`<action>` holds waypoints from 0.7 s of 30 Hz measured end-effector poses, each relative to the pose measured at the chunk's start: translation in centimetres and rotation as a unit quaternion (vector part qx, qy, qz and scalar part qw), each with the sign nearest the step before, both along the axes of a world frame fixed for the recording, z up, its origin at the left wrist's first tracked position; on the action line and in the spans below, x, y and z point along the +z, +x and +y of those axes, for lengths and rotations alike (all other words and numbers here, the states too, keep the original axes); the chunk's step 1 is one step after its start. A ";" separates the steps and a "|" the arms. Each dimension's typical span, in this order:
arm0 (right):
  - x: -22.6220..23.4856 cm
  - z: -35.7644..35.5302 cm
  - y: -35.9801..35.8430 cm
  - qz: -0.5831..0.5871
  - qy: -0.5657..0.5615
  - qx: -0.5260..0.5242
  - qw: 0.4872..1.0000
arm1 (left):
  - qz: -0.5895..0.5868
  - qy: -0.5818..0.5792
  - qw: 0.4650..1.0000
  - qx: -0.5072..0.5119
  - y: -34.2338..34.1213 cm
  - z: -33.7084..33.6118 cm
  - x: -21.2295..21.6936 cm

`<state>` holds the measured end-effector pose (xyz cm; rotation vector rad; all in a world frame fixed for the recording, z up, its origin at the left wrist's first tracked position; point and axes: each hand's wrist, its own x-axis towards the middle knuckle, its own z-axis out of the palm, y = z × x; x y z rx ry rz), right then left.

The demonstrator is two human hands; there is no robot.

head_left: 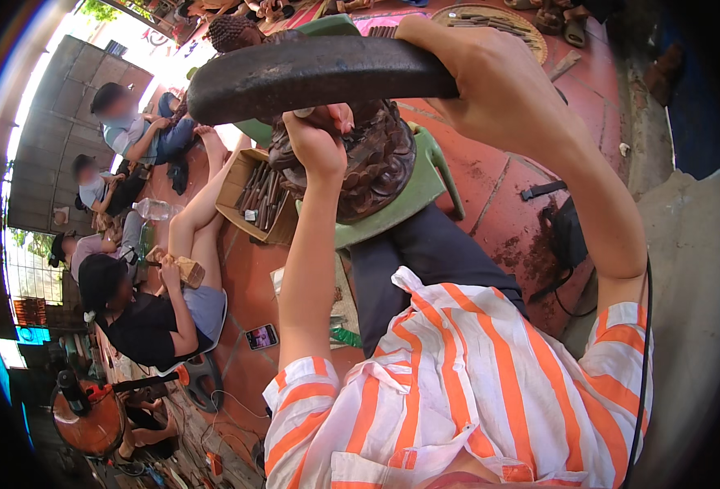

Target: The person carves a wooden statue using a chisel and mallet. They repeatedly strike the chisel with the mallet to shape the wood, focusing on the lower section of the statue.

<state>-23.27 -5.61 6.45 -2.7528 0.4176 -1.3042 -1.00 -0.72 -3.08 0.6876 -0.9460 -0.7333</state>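
Note:
My right hand (490, 77) is closed round one end of a thick, dark, slightly curved wooden mallet (319, 77), raised across the upper middle of the view. Below the mallet, my left hand (318, 143) is wrapped round a chisel (303, 112), of which only the pale butt end shows. The chisel's tip is hidden. Against my left hand stands a dark brown wood carving (380, 167) with deep curling relief; the mallet covers part of it. A green plastic chair (433, 167) in front of my knees bears the carving.
A cardboard box (229, 208) of chisels lies left of the chair. A phone (261, 337) is on the tiled floor. Close on my left, a person (148, 310) holds a wooden mallet (187, 270). A round woven tray (531, 37) of tools lies far right; a black bag (568, 232) is nearer.

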 end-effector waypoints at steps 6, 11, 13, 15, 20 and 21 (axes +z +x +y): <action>-0.1 0.0 0.2 0.008 0.008 0.006 1.000 | 0.013 0.035 0.998 0.052 -1.2 0.2 0.4; -0.3 -0.1 0.4 -0.005 0.014 0.020 1.000 | -0.005 0.024 0.996 0.086 -1.5 0.2 -0.4; -0.5 -0.3 0.6 -0.004 0.011 0.019 1.000 | -0.019 0.027 0.993 0.113 -2.2 0.0 -0.6; -1.0 -0.6 0.9 0.002 0.003 0.016 1.000 | -0.036 -0.001 0.992 0.117 -2.1 -0.1 -1.2; -1.9 -1.5 1.3 0.079 -0.058 -0.045 0.994 | -0.049 -0.037 0.994 0.095 -1.7 -0.7 -2.2; -2.0 -1.8 1.3 0.067 -0.051 -0.029 0.996 | -0.040 -0.026 0.995 0.090 -1.8 -0.7 -2.1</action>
